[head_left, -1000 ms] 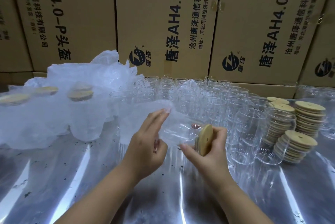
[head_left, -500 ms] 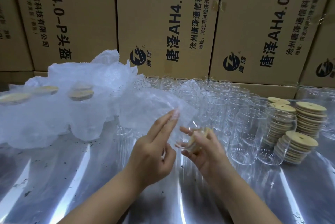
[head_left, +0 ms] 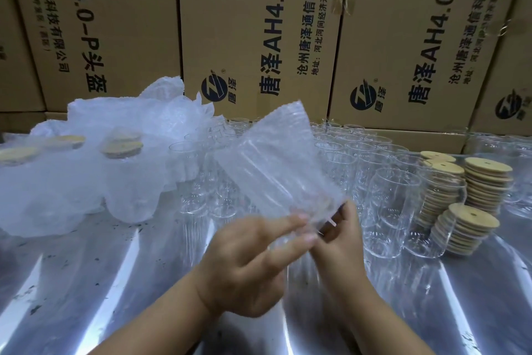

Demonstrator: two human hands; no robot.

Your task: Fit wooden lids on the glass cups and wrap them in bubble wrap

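A glass cup in a sleeve of bubble wrap [head_left: 276,167] is held up over the middle of the table, its loose end pointing up and back. My left hand [head_left: 253,265] pinches the wrap at its near end from the front. My right hand [head_left: 342,242] grips the same end from behind; the wooden lid is hidden under the wrap and fingers. Several bare glass cups [head_left: 394,199] stand in rows behind. Stacks of round wooden lids [head_left: 486,182] sit at the right.
Several wrapped cups with lids [head_left: 123,179] stand at the left under a heap of loose bubble wrap [head_left: 121,113]. The table is shiny metal [head_left: 86,282]. A wall of printed cardboard boxes [head_left: 259,38] rises right behind the cups.
The cup swung from lying sideways with its lid showing to tilted up and back. The wrap now covers it fully, and both hands closed in on its near end.
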